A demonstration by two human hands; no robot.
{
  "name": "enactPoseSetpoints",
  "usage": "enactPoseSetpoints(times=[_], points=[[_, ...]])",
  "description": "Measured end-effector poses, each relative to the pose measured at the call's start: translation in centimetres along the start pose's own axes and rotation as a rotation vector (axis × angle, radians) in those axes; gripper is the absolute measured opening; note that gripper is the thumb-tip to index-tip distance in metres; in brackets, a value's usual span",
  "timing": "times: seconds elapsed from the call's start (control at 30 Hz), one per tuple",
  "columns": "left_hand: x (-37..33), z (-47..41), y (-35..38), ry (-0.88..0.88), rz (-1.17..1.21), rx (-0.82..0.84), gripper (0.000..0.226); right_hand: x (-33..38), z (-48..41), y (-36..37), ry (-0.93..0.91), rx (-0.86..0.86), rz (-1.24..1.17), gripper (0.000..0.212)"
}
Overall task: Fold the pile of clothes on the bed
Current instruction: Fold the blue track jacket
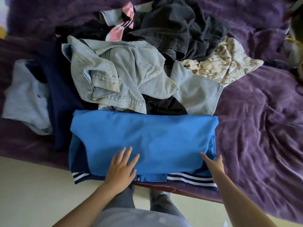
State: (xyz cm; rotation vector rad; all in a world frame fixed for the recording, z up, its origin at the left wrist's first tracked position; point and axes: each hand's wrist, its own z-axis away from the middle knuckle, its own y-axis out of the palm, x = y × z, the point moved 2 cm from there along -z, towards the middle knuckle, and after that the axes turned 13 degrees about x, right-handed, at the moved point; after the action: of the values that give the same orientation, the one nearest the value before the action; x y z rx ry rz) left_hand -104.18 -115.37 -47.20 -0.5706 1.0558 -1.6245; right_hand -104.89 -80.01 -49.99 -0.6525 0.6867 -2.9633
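Two flat hands on a blue top (147,140) at the near edge of the bed (255,128).
The left hand (122,166) lies open on the blue top, fingers straight and spread. The right hand (213,164) is open too, its straight fingers touching the top's right side. Neither hand grips anything. The pile of clothes (131,71) sits just behind the blue top, with pale jeans on top and dark things further back.

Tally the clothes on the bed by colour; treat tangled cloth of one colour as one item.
Bright blue: 1
Pale denim: 1
Navy: 1
Light blue: 1
Dark grey: 1
Black: 1
Pink striped: 1
Cream patterned: 1
Total: 8 showing
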Motion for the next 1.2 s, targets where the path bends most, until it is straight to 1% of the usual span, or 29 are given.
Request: enactPoseSetpoints(times=[0.03,0.07,0.13,0.17,0.2,0.23,0.27,0.3,0.33,0.4,0.47,0.5,0.53,0.6,0.63,0.7,0.73,0.77,0.8,0.83,0.87,0.9,0.93,1.0,1.03,1.1,1.13,1.17,1.2], points=[[-0.4,0.3,0.4,0.031,-0.009,0.032,0.051,0.6,-0.1,0.0,-0.008,0.013,-0.001,0.081],[-0.6,0.5,0.9,0.041,-0.03,0.084,0.06,1.2,-0.1,-0.1,-0.022,0.03,0.013,0.068],[-0.9,0.2,1.3,0.005,-0.028,0.23,0.085,2.4,0.2,-0.6,-0.073,0.083,0.016,0.047],[-1.0,-0.1,1.0,-0.026,-0.02,0.243,0.09,2.9,0.5,-1.0,-0.106,0.111,-0.018,0.048],[-0.8,-0.3,0.8,-0.038,-0.017,0.231,0.087,3.6,1.2,-1.3,-0.14,0.143,-0.069,0.054],[-0.7,-0.7,1.0,-0.035,-0.013,0.248,0.077,4.3,2.0,-1.6,-0.17,0.17,-0.122,0.062],[-0.7,-1.0,1.1,-0.052,0.013,0.315,0.068,5.1,3.1,-1.8,-0.212,0.188,-0.167,0.07],[-0.8,-1.3,1.1,-0.067,0.052,0.372,0.063,6.1,4.4,-1.8,-0.261,0.193,-0.194,0.075],[-0.8,-1.6,1.2,-0.07,0.079,0.378,0.062,7.2,6.0,-1.4,-0.329,0.208,-0.203,0.077],[-0.9,-2.0,1.0,-0.075,0.114,0.411,0.061,9.8,9.8,0.2,-0.494,0.239,-0.13,0.08],[-0.4,-2.3,0.5,-0.091,0.24,0.487,0.06,12.7,14.5,2.9,-0.636,0.231,0.133,0.082],[0.0,-2.3,-0.1,-0.09,0.424,0.489,0.058,14.0,16.7,4.7,-0.711,0.22,0.309,0.081],[0.7,-2.3,-0.9,-0.084,0.73,0.408,0.051,15.2,18.7,6.8,-0.788,0.198,0.472,0.081],[2.9,-1.9,-3.0,-0.148,1.459,0.229,0.018,17.0,22.4,11.4,-1.054,0.081,0.735,0.079],[4.5,-1.4,-4.0,-0.176,1.751,0.15,0.016,17.3,23.5,14.2,-1.184,0.03,0.801,0.078],[7.9,0.1,-5.4,-0.169,2.2,-0.014,0.051,17.0,24.9,19.4,-1.369,-0.032,0.898,0.077],[9.7,0.8,-5.9,-0.117,2.345,-0.099,0.058,16.7,25.4,21.8,-1.371,0.044,0.971,0.076],[11.3,1.6,-6.3,-0.085,2.436,-0.151,0.056,16.1,25.4,23.9,-1.345,0.162,1.06,0.077],[12.7,2.3,-6.4,-0.09,2.502,-0.208,0.054,15.2,25.2,25.6,-1.221,0.389,1.137,0.082],[14.0,2.7,-6.1,-0.17,2.493,-0.229,0.058,14.1,24.8,26.7,-1.039,0.634,1.195,0.086],[15.1,3.0,-5.4,-0.246,2.457,-0.198,0.067,13.4,24.4,27.1,-0.908,0.777,1.19,0.085],[15.8,3.3,-4.8,-0.273,2.407,-0.139,0.07,12.7,23.4,27.1,-0.862,0.772,1.163,0.08],[16.2,3.5,-4.7,-0.273,2.366,-0.069,0.066,12.2,22.5,26.5,-0.852,0.711,1.132,0.074],[16.2,3.5,-4.8,-0.295,2.169,0.046,0.045,11.4,20.4,24.9,-0.91,0.375,1.164,0.071],[16.1,3.4,-4.8,-0.297,2.021,0.055,0.035,10.9,19.6,24.3,-0.898,0.296,1.195,0.067],[16.0,2.8,-4.8,-0.293,1.632,0.017,0.055,10.2,18.8,23.9,-0.93,0.18,1.223,0.051],[15.8,2.7,-4.8,-0.296,1.506,-0.014,0.059,9.9,18.5,24.0,-0.986,0.146,1.199,0.049],[15.6,2.6,-5.0,-0.31,1.471,-0.048,0.057,10.0,18.3,24.2,-1.018,0.128,1.163,0.047],[15.5,2.9,-5.1,-0.324,1.504,-0.086,0.056,10.5,18.2,24.4,-1.011,0.084,1.123,0.047]])
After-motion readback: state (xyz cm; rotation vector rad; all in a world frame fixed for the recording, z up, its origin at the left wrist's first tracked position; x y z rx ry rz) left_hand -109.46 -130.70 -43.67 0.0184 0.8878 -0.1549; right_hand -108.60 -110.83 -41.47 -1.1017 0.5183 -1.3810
